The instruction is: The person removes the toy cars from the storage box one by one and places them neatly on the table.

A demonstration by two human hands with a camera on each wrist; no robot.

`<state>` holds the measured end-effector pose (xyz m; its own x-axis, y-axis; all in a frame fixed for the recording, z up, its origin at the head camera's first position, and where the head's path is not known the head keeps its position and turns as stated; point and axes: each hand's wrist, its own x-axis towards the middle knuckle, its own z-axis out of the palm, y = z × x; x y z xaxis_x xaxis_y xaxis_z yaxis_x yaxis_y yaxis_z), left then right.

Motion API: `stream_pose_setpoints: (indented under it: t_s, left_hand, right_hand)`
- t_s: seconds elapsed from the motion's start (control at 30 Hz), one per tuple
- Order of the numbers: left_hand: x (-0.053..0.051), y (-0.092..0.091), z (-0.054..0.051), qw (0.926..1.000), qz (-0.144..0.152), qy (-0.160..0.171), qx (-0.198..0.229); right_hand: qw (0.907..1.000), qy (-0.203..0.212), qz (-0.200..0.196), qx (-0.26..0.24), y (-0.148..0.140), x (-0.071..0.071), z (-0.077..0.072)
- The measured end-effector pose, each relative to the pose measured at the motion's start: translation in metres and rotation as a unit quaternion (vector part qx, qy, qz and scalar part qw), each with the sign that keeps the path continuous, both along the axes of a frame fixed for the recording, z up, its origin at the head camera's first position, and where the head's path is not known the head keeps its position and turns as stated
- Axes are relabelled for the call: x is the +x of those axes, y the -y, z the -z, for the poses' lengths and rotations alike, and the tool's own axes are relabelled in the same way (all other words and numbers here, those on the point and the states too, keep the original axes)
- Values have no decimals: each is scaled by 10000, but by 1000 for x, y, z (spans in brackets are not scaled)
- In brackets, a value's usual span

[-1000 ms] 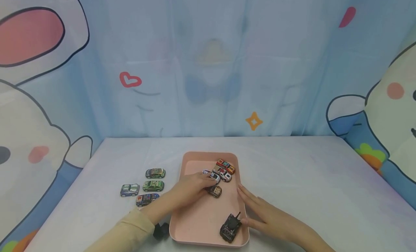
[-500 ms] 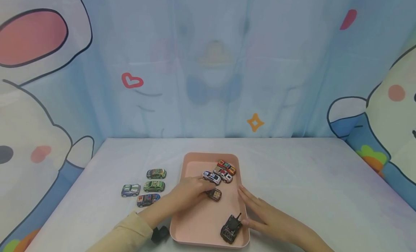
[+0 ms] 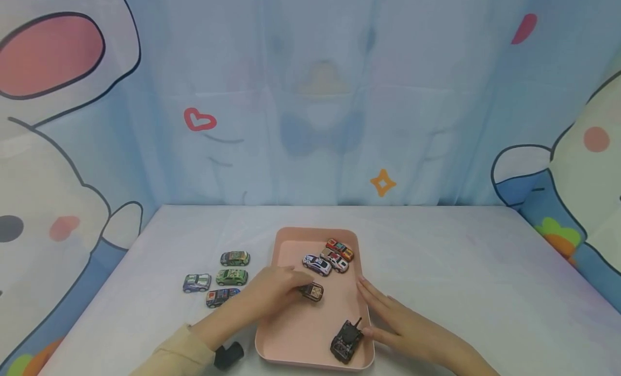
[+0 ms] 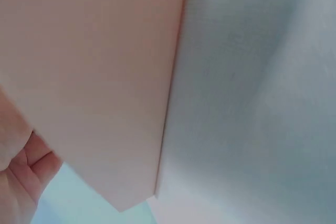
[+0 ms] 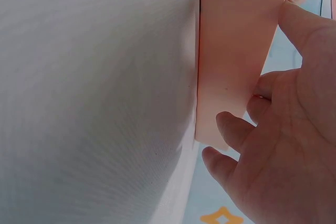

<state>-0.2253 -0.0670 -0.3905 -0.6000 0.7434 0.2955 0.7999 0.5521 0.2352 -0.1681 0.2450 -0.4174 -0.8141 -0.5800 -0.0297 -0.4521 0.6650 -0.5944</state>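
Note:
In the head view my left hand [image 3: 274,292] reaches over the pink tray [image 3: 291,341] and grips a dark toy car [image 3: 312,291] with a tan roof by its left end; its fingertips are hidden there. In the left wrist view the tray wall covers most of that hand [image 4: 23,177]. My right hand [image 3: 405,322] rests against the tray's right wall with fairly straight fingers, the right wrist view showing its fingertips on the wall. Beside its thumb, inside the tray, is a black toy tank [image 3: 346,341].
Behind the held car, a white-and-blue car [image 3: 317,264], a white-and-red car [image 3: 335,260] and an orange-red car [image 3: 340,249] lie close together in the tray. Left of the tray stand several toy cars, among them a green one [image 3: 232,277]. A black object [image 3: 228,355] shows near the left wrist.
My left hand has drawn the dark car leftward and slightly nearer, away from the white-and-blue car, which is now uncovered. The right hand stays against the tray.

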Motion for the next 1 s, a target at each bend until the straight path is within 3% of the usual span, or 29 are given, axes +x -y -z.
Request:
stream_pose_setpoints:
  t_s: [0.2,0.43,0.53,0.57,0.7,0.87,1.0]
  left_hand:
    - [7,9,-11,9993,-293,219,-16]
    - [12,24,-18,9972,-624,350,199]
    - [13,31,-22,9957,-764,424,314]
    - [14,33,-23,9948,-820,477,365]
    - [15,46,-27,9922,-1052,401,537]
    - [16,70,-29,9853,-1280,582,974]
    - [19,96,-27,9720,-1645,1020,1333]
  right_hand:
    - [10000,39,31,59,1,1,-2]
    - [10000,47,79,23,-3,-3,8]
    - [9999,112,116,23,-1,-2,6]
    - [9999,144,75,33,1,0,-1]
    - [9999,117,63,16,1,1,-1]
    - [9999,106,76,34,2,2,-3]
    - [9998,135,110,53,2,2,-3]
